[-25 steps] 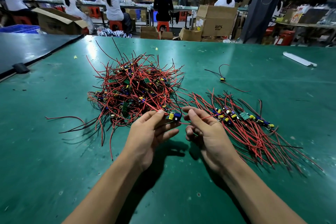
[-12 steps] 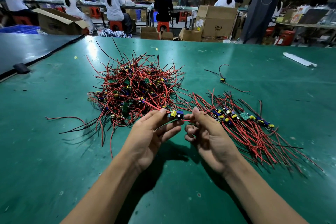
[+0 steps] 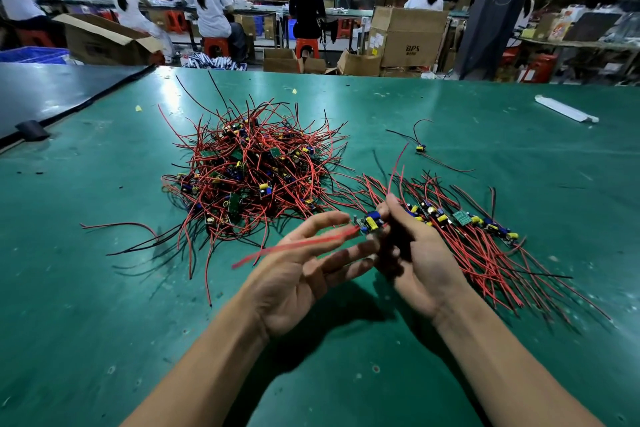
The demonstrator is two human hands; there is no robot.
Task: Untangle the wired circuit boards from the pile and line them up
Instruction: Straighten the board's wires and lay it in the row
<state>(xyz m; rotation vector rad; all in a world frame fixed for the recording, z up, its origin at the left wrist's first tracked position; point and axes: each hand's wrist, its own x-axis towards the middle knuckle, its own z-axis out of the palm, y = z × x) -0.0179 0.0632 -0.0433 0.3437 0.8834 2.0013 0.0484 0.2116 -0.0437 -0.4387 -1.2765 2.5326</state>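
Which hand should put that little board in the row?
Probably the right hand. It pinches the board, and the row lies right beside it. The left hand is open, over by the pile.

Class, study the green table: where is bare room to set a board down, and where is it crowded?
Bare table lies near-left of the pile and beyond the row toward the white strip. Crowded: the middle, where pile and row wires meet.

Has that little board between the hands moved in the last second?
Yes. The held board has shifted right, away from the tangled pile and toward the lined-up row.
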